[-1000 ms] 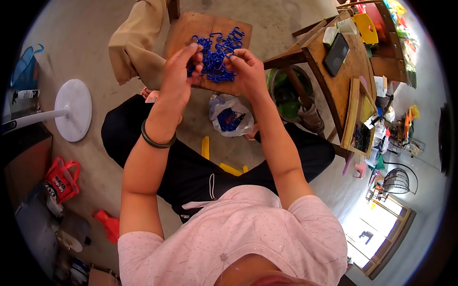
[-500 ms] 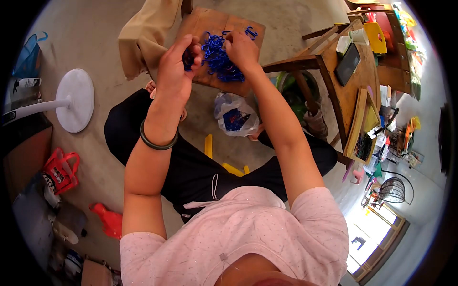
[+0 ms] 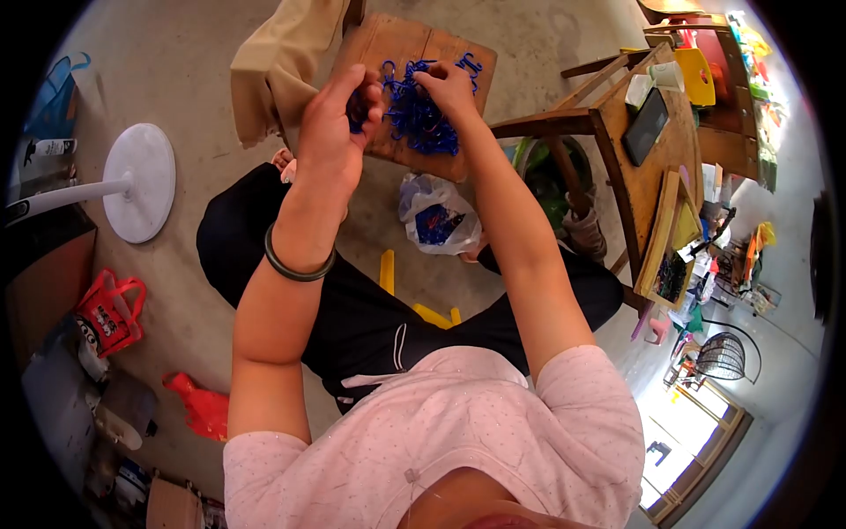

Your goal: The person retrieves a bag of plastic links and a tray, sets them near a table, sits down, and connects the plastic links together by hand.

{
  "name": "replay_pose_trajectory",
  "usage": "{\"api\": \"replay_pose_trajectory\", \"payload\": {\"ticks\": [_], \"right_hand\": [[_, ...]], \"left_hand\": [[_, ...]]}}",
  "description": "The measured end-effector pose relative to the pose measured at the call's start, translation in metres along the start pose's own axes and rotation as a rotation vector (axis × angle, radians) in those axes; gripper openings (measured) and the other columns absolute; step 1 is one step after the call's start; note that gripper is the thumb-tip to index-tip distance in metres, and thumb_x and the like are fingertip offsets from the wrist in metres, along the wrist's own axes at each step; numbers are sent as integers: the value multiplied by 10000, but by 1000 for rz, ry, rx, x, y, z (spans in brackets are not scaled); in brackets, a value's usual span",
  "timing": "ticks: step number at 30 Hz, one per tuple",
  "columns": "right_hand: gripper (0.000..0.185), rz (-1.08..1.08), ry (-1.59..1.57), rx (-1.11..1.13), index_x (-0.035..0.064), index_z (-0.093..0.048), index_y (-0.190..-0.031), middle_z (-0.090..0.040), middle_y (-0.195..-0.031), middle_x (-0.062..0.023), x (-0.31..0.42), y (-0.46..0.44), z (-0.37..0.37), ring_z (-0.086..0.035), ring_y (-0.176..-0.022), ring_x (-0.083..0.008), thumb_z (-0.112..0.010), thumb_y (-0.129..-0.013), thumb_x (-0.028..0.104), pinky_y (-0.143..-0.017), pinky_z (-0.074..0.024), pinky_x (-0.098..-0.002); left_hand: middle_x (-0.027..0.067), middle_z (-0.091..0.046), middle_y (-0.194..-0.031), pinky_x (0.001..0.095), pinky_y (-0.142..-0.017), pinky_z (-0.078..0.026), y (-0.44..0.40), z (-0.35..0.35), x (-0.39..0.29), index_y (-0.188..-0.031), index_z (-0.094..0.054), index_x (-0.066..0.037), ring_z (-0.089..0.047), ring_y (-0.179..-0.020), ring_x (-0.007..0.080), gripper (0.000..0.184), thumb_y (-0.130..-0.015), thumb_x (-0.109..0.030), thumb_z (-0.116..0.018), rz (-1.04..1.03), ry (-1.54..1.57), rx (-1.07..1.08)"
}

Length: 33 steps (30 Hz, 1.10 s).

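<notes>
A heap of small blue wire-like hooks point(image 3: 423, 128) lies on a wooden stool top point(image 3: 445, 42). My left hand point(image 3: 339, 115) is raised at the stool's left side, its fingers curled around several dark blue hooks, which show only partly in the palm. Over the upper part of the heap, my right hand point(image 3: 451, 88) has thumb and fingertips pinched together. What is between those fingertips is too small to make out. Below the stool, a clear plastic bag point(image 3: 458, 236) on the floor contains more blue pieces.
A tan cloth point(image 3: 269, 75) hangs left of the stool. To the right stand a wooden chair point(image 3: 608, 132) with a phone point(image 3: 646, 128) on it, and a bin point(image 3: 533, 167) with green contents. Yellow pieces point(image 3: 388, 271) lie between my legs. A round white base point(image 3: 141, 181) stands left.
The view has shifted slightly, so stool and hands appear a little further right. My right hand's fingers still pinch over the heap; my left hand stays curled.
</notes>
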State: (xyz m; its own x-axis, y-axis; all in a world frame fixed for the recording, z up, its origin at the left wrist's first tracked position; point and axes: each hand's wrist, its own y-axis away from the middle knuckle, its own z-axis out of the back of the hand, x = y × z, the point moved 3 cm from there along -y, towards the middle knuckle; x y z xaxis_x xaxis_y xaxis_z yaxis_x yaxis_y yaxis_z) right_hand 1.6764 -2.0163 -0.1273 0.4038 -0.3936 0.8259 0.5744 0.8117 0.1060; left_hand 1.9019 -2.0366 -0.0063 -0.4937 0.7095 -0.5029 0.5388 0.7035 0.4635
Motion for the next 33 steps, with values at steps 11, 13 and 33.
{"api": "replay_pose_trajectory", "payload": {"ticks": [11, 13, 33], "right_hand": [[154, -107, -634, -63, 5, -659, -982, -652, -843, -11, 4, 33, 28, -603, -716, -75, -645, -858, 94, -634, -501, -218], [144, -54, -653, -60, 7, -660, -985, -648, -850, -5, 9, 36, 29, -603, -717, -74, -635, -869, 89, -637, -501, -210], [223, 213, 175, -136, 20, -646, -853, -646, -819, -129, 33, 49, 35, -628, -767, -279, -649, -749, 217, -703, -498, -358]], "left_hand": [[2, -577, -743, 190, -521, -383, 0, 1, 5, -914, -610, -50, -523, -613, 97, 179, -904, -229, -606, -4, -25, 19], [3, -577, -746, 191, -516, -379, -1, 1, 5, -915, -610, -51, -523, -610, 98, 178, -904, -228, -606, -5, -26, 19], [-8, -551, -764, 203, -528, -382, 3, -3, 5, -920, -576, -73, -502, -628, 95, 158, -927, -230, -569, 23, -60, 23]]}}
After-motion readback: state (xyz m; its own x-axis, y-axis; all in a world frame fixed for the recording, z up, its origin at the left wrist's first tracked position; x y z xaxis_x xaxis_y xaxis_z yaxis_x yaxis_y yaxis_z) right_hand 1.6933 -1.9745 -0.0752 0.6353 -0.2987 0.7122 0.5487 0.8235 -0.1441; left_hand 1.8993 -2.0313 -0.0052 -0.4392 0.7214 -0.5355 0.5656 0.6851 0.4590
